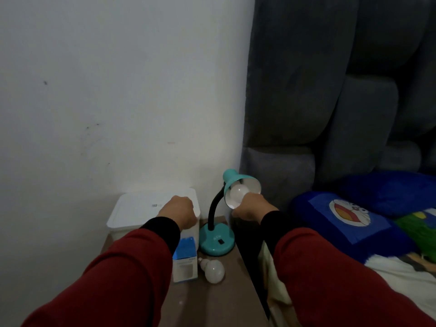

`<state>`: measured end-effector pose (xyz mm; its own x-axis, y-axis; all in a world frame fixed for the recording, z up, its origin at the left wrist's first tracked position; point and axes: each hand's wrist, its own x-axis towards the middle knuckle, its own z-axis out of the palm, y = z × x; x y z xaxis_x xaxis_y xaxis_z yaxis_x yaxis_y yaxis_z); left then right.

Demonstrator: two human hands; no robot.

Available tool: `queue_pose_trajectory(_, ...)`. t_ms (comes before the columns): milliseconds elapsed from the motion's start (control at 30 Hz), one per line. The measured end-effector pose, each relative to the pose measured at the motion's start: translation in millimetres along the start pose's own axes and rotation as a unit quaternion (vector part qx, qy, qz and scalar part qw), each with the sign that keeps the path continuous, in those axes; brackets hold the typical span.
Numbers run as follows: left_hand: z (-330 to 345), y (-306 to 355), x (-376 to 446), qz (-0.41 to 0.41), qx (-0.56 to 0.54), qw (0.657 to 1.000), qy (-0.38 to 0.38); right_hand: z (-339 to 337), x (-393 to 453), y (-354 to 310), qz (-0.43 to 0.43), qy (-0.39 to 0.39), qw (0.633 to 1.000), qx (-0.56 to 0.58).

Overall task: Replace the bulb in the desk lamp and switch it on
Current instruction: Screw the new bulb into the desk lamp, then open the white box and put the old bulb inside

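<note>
right hand point(251, 207) covers lamp bulb point(237, 193) (fingers unseen)

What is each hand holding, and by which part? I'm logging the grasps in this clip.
The right hand grips the bulb in the lamp shade by its rounded glass end. The left hand is curled in a fist above the white box; nothing shows in it.
</note>
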<state>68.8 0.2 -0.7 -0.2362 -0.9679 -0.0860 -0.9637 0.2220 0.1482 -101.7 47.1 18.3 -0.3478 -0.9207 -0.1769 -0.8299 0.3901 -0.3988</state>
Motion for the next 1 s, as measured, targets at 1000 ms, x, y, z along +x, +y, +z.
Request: queue_pose_trajectory(1000, 67.1, -183.1, 11.0, -0.085, -0.268, 0.953, 0.109, 136.9, 57.3, -75.1, -0.164, -0.011, 0.982, 0.092)
